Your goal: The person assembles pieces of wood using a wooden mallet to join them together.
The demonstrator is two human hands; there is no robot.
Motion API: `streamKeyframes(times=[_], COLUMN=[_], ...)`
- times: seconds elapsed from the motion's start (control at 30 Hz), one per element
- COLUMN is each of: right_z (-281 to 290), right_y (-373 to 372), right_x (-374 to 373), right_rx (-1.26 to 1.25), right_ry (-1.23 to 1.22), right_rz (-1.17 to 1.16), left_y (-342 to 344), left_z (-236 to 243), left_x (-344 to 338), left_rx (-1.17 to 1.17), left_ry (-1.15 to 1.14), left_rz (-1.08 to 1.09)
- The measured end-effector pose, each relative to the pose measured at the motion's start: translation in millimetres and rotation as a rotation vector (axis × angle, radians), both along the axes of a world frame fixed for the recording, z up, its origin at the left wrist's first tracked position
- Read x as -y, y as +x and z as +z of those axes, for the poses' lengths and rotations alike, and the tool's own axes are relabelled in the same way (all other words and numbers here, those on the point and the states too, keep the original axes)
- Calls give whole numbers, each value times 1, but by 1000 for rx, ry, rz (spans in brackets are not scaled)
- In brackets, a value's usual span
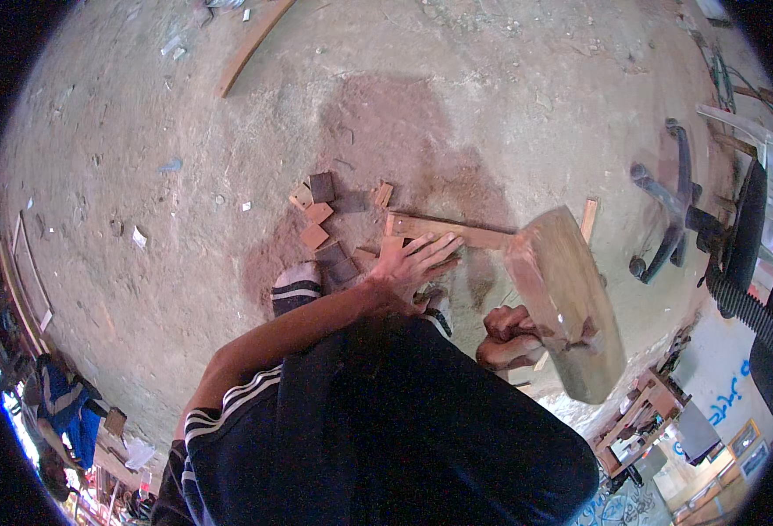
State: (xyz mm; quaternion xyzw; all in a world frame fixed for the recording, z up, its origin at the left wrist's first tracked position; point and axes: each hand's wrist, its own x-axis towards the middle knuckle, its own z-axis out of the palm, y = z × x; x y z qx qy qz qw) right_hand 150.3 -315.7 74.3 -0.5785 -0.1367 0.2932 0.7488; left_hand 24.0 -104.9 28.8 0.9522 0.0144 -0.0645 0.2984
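My right hand [507, 340] is closed round the handle of a wooden mallet [570, 302], whose big pale block head is raised close to the view and hides part of the floor. My left hand [413, 263] lies with its fingers stretched out over a narrow wooden strip [484, 237] on the ground. Beside that hand, to the left, sit several small cut wood blocks, among them a dark block [322, 187] and a reddish block [314, 236]. One more small wood piece [384, 194] lies just beyond the strip.
A dusty concrete floor [185, 263] with scraps surrounds me. A long wooden slat [255, 48] lies at the far left, another short stick [589, 219] behind the mallet. At right stands a black wheeled chair base [676, 206]. A person in blue [75, 416] is at lower left.
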Motion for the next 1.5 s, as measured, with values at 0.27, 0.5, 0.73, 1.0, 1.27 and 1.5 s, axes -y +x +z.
streamKeyframes(times=[0.27,0.5,0.73,1.0,1.27,1.5], right_z=[-21,1,-5,-3,19,-7], right_y=[-32,-20,-9,-33,-5,-21], right_x=[-39,-37,-41,-48,-54,-64], right_rx=[698,319,700,485,648,140], right_ry=[-541,-351,-553,-451,-676,-426], right_rz=[427,223,458,290,334,101], left_y=[0,-16,-24,-15,-18,-3], left_z=[-41,-69,-64,-59,-31,-11], left_x=[18,34,46,34,24,9], left_rx=[126,-27,-380,77,-51,-21], left_ry=[-456,119,-227,39,-267,-83], left_rz=[138,-139,-7,75,130,42])
